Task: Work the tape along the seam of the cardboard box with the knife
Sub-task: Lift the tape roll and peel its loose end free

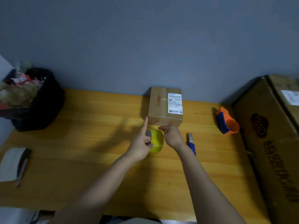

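A small cardboard box (163,105) with a white shipping label and a taped seam stands at the back of the wooden table, against the wall. Just in front of it is a yellow tape roll (156,140). My left hand (142,143) grips the roll through its core, index finger pointing up. My right hand (172,135) rests against the roll's right side, fingers pinching at its upper edge near the box. A blue-handled knife (191,143) lies on the table right of my right wrist, partly hidden by my forearm.
An orange and blue tape dispenser (226,121) sits to the right. A large cardboard box (271,143) fills the right edge. A black bin (37,101) with rubbish stands at the back left. A white tape roll (12,164) lies at the left edge.
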